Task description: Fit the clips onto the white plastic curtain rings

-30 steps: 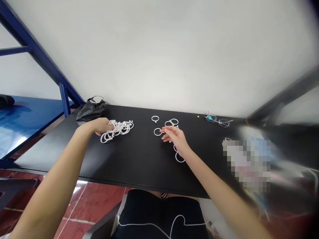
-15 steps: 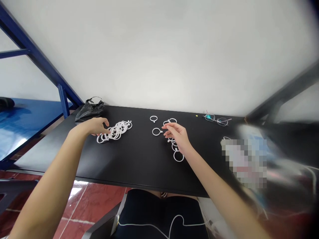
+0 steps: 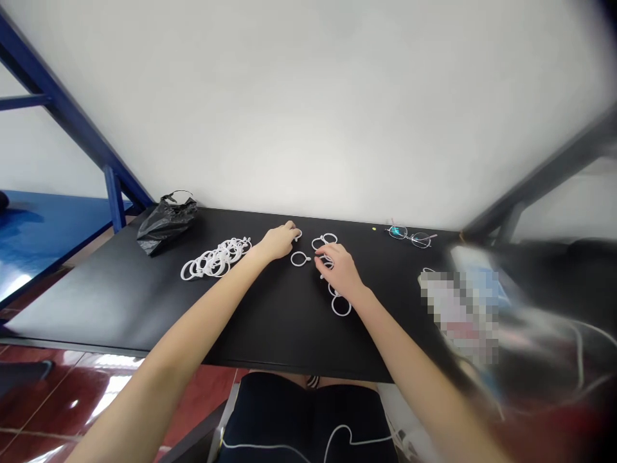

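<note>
My left hand (image 3: 279, 241) reaches across to the middle of the black table, its fingers closed over a white curtain ring (image 3: 298, 234) with only part of the ring showing. A single curtain ring with a small eyelet (image 3: 300, 259) lies flat between my two hands. My right hand (image 3: 340, 270) hovers low over a line of linked or overlapping rings (image 3: 342, 305), thumb and forefinger apart; its palm hides part of that line. Two more rings (image 3: 330, 238) lie just beyond its fingertips. Left of my left forearm is a heap of white curtain rings (image 3: 207, 262).
A crumpled black plastic bag (image 3: 168, 222) stands at the back left. Eyeglasses (image 3: 409, 236) rest near the wall at the right, and a blurred packet (image 3: 477, 276) lies closer in. A white cable (image 3: 270, 445) crosses my lap.
My left hand has moved right from the heap of rings to the lone ring at the back middle. My right hand has lowered onto the line of rings, its fingertips parting.
</note>
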Motion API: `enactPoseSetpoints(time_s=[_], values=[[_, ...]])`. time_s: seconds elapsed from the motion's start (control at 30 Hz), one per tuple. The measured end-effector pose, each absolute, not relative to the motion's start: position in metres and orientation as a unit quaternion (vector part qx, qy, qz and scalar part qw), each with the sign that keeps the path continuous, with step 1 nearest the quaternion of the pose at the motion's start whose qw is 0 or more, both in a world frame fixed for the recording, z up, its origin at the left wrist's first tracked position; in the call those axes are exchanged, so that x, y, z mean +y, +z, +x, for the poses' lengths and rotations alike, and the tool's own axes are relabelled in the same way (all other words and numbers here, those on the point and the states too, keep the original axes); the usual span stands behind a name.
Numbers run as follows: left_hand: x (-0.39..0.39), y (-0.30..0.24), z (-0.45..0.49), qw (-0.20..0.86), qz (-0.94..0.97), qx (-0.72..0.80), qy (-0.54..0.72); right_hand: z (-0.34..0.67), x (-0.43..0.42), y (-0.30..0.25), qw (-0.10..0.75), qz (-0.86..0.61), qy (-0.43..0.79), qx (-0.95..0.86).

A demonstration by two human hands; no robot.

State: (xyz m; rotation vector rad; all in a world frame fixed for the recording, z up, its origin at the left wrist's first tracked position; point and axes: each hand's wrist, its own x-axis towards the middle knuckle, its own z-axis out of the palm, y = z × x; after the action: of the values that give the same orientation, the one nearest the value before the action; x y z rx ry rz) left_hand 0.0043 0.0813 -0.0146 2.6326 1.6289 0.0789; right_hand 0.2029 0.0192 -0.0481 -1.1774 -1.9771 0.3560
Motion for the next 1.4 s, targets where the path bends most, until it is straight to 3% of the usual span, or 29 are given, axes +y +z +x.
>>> enactPoseSetpoints(time_s=[0.23,0.37,0.53,0.77,0.87,1.0,1.07,1.2,1.4], values=[[0.073,-0.035,-0.015,0.049,0.829,0.540,0.135,0.225,0.033,-0.045,0.425,-0.508,0.186,-0.726],[0.050,-0.038,-0.012,0.129,0.781,0.546,0.275,0.223,0.040,-0.038,0.343,-0.481,0.197,-0.782],[0.032,-0.040,0.002,0.187,0.827,0.489,0.206,0.219,0.057,-0.029,0.195,-0.474,0.221,-0.830],[0.029,-0.041,0.006,0.176,0.838,0.478,0.195,0.217,0.064,-0.025,0.137,-0.455,0.227,-0.850],[0.032,-0.037,0.003,0.304,0.774,0.482,0.276,0.217,0.065,-0.017,0.141,-0.467,0.247,-0.837],[0.037,-0.019,-0.004,0.673,0.478,0.427,0.369,0.221,0.067,0.001,0.154,-0.504,0.271,-0.805],[0.037,-0.010,-0.008,0.792,0.314,0.354,0.385,0.225,0.069,0.008,0.144,-0.511,0.258,-0.807],[0.034,0.000,-0.008,0.845,0.163,0.282,0.424,0.239,0.077,0.015,0.158,-0.520,0.252,-0.801],[0.035,-0.011,0.001,0.763,0.169,0.417,0.464,0.255,0.100,0.000,0.281,-0.530,0.397,-0.695]])
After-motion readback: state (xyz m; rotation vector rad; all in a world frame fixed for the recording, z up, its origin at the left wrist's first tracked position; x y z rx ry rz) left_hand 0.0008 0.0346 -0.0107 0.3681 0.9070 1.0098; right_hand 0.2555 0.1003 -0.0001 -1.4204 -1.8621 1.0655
